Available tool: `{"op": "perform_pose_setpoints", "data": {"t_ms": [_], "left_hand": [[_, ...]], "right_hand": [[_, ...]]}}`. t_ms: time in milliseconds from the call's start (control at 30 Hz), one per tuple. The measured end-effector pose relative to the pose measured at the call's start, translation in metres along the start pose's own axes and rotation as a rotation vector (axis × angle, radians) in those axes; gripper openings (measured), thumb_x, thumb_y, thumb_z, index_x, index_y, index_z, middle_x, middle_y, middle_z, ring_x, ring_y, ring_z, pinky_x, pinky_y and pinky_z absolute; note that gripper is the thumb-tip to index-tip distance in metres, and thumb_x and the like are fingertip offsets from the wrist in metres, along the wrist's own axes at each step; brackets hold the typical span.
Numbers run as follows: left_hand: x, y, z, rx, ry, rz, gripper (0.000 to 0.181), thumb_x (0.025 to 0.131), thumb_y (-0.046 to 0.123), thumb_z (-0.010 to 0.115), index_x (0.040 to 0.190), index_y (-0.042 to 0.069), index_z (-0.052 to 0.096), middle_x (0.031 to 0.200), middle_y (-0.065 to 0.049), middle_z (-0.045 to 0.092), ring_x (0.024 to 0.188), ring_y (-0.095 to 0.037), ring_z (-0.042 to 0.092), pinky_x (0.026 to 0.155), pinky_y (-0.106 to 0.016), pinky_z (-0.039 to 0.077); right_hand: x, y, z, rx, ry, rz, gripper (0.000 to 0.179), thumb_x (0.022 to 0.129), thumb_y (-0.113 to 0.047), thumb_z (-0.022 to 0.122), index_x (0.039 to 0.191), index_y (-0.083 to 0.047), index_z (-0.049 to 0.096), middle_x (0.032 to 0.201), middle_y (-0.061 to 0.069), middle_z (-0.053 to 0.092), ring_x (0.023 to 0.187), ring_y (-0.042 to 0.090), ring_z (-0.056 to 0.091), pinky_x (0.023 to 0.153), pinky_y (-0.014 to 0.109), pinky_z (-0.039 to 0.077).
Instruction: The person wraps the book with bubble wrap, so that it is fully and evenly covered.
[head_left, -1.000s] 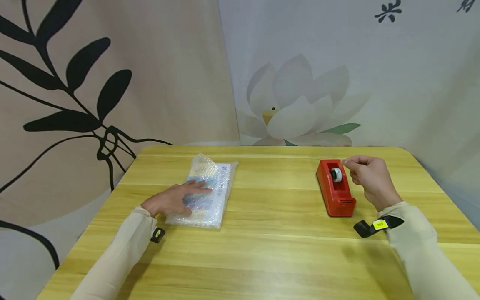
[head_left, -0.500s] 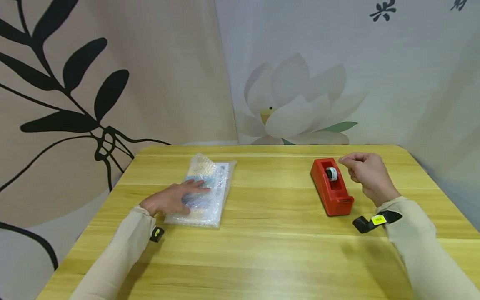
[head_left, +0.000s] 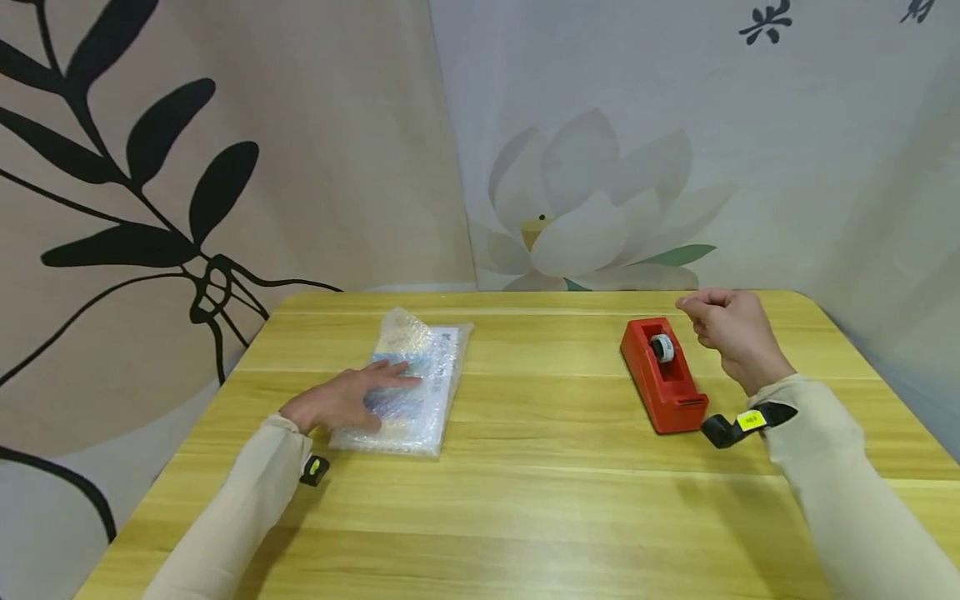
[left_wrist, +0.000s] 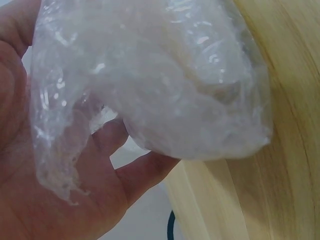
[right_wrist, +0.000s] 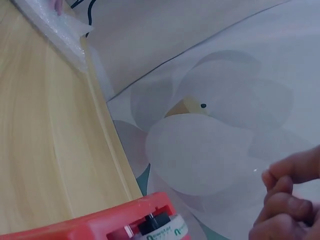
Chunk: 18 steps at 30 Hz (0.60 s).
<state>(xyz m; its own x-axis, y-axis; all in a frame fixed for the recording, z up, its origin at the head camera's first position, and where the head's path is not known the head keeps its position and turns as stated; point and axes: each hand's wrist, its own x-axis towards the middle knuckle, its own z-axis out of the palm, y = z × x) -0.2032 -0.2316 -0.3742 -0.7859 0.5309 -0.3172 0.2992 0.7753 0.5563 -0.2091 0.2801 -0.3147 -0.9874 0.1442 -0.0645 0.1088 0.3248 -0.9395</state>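
My left hand (head_left: 348, 400) lies with spread fingers on a flat bubble-wrapped package (head_left: 431, 429), left of the table's middle. In the left wrist view crumpled bubble wrap (left_wrist: 150, 90) covers part of the fingers. At the right stands a red tape dispenser (head_left: 663, 392) with a small roll (right_wrist: 172, 230) in it. Above and to the right of its back end, my right hand (head_left: 735, 333) is raised, thumb and forefinger pinched together. A tiny glint beside the fingertips (right_wrist: 270, 179) suggests clear tape; the strip itself is barely visible.
The wooden table (head_left: 540, 517) runs back to a printed backdrop (head_left: 360, 167). Bare table lies between the package and the dispenser. A black band with a yellow label (head_left: 750, 421) sits on the right wrist.
My right hand has risen slightly, away from the dispenser. The left hand stays on the package. The view has shifted slightly.
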Motion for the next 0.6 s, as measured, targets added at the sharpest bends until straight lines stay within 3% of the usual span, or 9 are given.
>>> {"op": "perform_pose_setpoints", "data": {"t_ms": [233,433,600], "left_hand": [[0.002,0.002,0.001,-0.002,0.002,0.034,0.086,0.073,-0.008,0.069,0.152,0.019,0.046,0.17,-0.012,0.015,0.155,-0.046,0.001,0.117,-0.069,0.025],[-0.001,0.003,-0.005,0.017,0.005,0.02,0.087,0.073,-0.008,0.068,0.152,0.02,0.046,0.17,-0.011,0.015,0.156,-0.046,0.001,0.118,-0.068,0.024],[-0.001,0.001,-0.002,-0.002,0.002,0.01,0.087,0.073,-0.008,0.069,0.152,0.021,0.046,0.17,-0.011,0.014,0.155,-0.046,0.0,0.117,-0.07,0.022]], "right_hand": [[0.01,-0.001,0.001,0.056,-0.033,0.011,0.017,0.103,-0.025,0.054,0.09,-0.022,0.064,0.072,-0.011,0.045,0.061,0.006,0.038,0.053,0.021,0.033],[0.013,-0.003,0.003,0.178,-0.038,0.025,0.014,0.103,-0.023,0.053,0.097,-0.015,0.063,0.08,-0.009,0.048,0.063,0.006,0.04,0.053,0.018,0.034],[0.013,-0.004,0.004,0.188,-0.039,-0.005,0.016,0.104,-0.023,0.051,0.1,-0.012,0.061,0.081,-0.008,0.049,0.062,0.006,0.039,0.052,0.018,0.034]]}}
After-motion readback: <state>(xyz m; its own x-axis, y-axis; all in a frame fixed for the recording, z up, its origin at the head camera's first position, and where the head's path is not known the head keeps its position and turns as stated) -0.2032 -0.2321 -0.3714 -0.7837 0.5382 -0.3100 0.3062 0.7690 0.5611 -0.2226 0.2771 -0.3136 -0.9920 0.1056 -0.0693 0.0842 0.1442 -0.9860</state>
